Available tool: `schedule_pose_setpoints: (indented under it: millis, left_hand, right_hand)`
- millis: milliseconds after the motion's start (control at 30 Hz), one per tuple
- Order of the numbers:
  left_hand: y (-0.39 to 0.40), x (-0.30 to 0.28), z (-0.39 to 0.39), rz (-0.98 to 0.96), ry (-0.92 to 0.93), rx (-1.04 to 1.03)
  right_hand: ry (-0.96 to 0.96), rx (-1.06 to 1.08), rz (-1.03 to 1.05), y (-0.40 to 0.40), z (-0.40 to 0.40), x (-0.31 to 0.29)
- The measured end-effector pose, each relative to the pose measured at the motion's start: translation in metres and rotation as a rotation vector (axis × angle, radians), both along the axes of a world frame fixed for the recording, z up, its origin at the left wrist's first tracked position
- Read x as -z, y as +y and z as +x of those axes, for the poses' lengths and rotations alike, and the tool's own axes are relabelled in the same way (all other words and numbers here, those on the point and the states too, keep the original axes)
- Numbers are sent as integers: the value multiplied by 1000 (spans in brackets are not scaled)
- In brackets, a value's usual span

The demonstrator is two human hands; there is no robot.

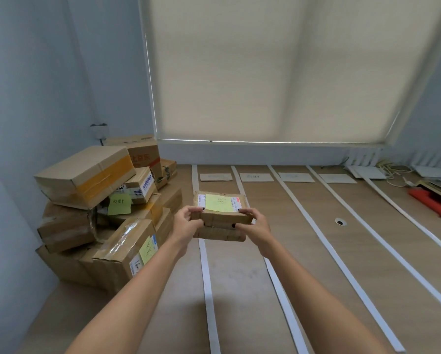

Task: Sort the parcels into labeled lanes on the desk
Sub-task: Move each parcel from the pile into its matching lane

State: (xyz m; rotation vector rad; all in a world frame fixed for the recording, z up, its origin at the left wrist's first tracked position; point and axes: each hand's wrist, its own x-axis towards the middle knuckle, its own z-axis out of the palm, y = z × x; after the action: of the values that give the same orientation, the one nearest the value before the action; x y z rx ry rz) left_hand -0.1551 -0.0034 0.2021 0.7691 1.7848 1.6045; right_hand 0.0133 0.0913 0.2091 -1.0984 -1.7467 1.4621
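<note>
A small flat cardboard parcel (220,218) with a yellow sticky note on top is held above the desk's leftmost lane. My left hand (186,222) grips its left end and my right hand (255,224) grips its right end. White tape strips (324,241) divide the wooden desk (303,251) into lanes. Paper lane labels (216,177) lie at the far ends. A pile of cardboard parcels (99,213), some with yellow notes, sits at the left of the desk against the wall.
A closed roller blind (273,70) hangs behind the desk. White routers and cables (367,169) and a red object (433,203) lie at the far right. A cable hole (340,222) is in the desk surface.
</note>
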Motion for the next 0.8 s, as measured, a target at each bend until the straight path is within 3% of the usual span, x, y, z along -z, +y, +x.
schedule_pose_setpoints:
  millis: [267, 567, 800]
  left_hand:
    - [12, 6, 5, 4, -30, -160]
    - [21, 36, 3, -54, -26, -42]
    - [51, 44, 31, -77, 6, -80]
  right_hand:
    - [127, 255, 27, 13, 0, 5]
    - [-14, 197, 21, 24, 12, 25]
    - [15, 163, -9, 52, 32, 42]
